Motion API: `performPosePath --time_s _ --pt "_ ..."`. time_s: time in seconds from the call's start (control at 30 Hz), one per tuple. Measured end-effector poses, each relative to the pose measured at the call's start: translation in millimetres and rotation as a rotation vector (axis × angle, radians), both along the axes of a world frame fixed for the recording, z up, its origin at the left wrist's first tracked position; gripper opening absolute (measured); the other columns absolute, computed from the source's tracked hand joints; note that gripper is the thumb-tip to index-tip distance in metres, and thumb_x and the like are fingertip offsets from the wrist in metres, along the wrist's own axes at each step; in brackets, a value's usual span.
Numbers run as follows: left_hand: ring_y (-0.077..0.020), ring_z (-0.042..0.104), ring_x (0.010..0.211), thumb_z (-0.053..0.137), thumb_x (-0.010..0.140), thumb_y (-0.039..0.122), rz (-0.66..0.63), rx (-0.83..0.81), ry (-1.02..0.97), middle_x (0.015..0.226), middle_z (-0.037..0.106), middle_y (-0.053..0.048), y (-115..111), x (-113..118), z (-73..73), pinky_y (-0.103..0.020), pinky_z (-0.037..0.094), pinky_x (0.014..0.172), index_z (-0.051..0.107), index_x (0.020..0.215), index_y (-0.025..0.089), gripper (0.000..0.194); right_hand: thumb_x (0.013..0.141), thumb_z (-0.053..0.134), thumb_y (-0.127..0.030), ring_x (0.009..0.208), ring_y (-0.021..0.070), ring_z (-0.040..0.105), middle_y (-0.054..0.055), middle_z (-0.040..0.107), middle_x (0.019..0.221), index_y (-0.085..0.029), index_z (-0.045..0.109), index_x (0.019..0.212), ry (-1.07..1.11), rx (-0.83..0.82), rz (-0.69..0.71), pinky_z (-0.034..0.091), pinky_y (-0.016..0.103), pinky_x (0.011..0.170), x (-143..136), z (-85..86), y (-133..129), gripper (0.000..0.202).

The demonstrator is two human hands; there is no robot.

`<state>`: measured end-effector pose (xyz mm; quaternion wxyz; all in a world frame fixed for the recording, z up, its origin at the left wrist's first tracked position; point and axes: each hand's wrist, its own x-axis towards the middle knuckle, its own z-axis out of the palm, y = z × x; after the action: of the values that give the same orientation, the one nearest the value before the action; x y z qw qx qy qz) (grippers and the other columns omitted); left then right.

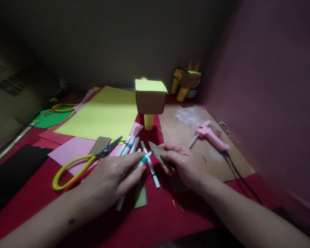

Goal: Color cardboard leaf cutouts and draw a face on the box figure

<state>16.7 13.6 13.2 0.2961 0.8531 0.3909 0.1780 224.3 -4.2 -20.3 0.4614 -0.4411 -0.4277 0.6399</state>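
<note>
My left hand [124,172] is closed round a white marker [145,158] with a green band, its green tip by a small pointed cardboard piece [156,151]. That piece is pinched between the thumb and fingers of my right hand [179,160]. Below my left hand lies a greenish cut piece [141,196], partly hidden by the fingers. Several white markers [130,145] lie beyond the left hand, and one more marker [152,168] rests between the hands. Farther off stands a cardboard box head [150,103] with a yellow top on a yellow tube [148,122].
Yellow-handled scissors [88,162] lie left on pink paper [64,151], beside yellow sheets [103,113]. On the right, a pink glue gun [213,136] with a black cord rests on a wooden board [175,127]. A cardboard giraffe figure [189,81] stands in the back corner.
</note>
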Motion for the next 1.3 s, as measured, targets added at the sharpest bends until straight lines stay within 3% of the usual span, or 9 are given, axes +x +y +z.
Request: performPosePath --time_s 0.1,0.23,0.57,0.73,0.87,1.3 --pt "-0.0136 0.063 0.064 0.05 0.101 0.036 -0.011 0.018 -0.008 0.085 0.076 -0.001 1.0 -0.4 -1.9 -0.023 0.044 0.057 0.073 0.114 0.022 0.03 0.076 0.061 -0.027 0.038 0.0068 0.038 -0.008 0.052 0.043 -0.017 0.068 0.079 0.01 -0.001 0.004 0.024 0.022 0.041 -0.3 -0.3 0.5 0.012" --pt "-0.0117 0.065 0.067 0.048 0.103 0.03 -0.124 0.03 -0.023 0.084 0.076 0.001 1.6 0.3 -4.5 -0.019 0.043 0.056 0.073 0.11 0.024 0.026 0.075 0.059 -0.027 0.038 0.0066 0.037 -0.008 0.051 0.042 -0.017 0.067 0.077 0.014 0.0 0.0 0.023 0.023 0.041 -0.5 -1.4 1.0 0.013" --pt "-0.0086 0.058 0.053 0.048 0.102 0.025 -0.17 0.159 -0.043 0.074 0.072 0.002 0.8 -1.2 -11.2 -0.019 0.04 0.049 0.072 0.1 0.02 0.024 0.075 0.057 -0.027 0.037 0.0068 0.036 -0.009 0.051 0.043 -0.018 0.067 0.076 -0.003 0.015 -0.001 0.022 0.023 0.04 -0.1 -4.2 1.2 0.013" --pt "-0.0092 0.062 0.058 0.05 0.103 0.027 -0.143 0.191 -0.069 0.082 0.075 0.002 0.5 -1.6 -11.9 -0.018 0.04 0.049 0.071 0.112 0.024 0.023 0.077 0.056 -0.026 0.038 0.0074 0.037 -0.009 0.051 0.043 -0.018 0.066 0.077 -0.005 0.03 0.0 0.023 0.023 0.041 -0.1 -5.7 0.8 0.013" --pt "-0.0114 0.064 0.061 0.048 0.103 0.026 -0.182 0.198 -0.031 0.076 0.073 0.001 -1.4 0.2 -10.8 -0.019 0.044 0.053 0.071 0.098 0.02 0.025 0.078 0.054 -0.029 0.039 0.0078 0.037 -0.008 0.05 0.043 -0.018 0.065 0.076 -0.016 0.029 -0.01 0.024 0.024 0.042 -0.5 -4.3 1.0 0.015" --pt "-0.0112 0.064 0.058 0.049 0.103 0.024 -0.159 0.333 0.003 0.082 0.076 0.0 -3.5 2.0 -10.7 -0.02 0.039 0.047 0.069 0.099 0.021 0.021 0.076 0.053 -0.029 0.039 0.0079 0.037 -0.008 0.05 0.043 -0.019 0.063 0.074 -0.048 0.019 -0.027 0.024 0.023 0.042 -2.0 0.3 0.0 0.015"
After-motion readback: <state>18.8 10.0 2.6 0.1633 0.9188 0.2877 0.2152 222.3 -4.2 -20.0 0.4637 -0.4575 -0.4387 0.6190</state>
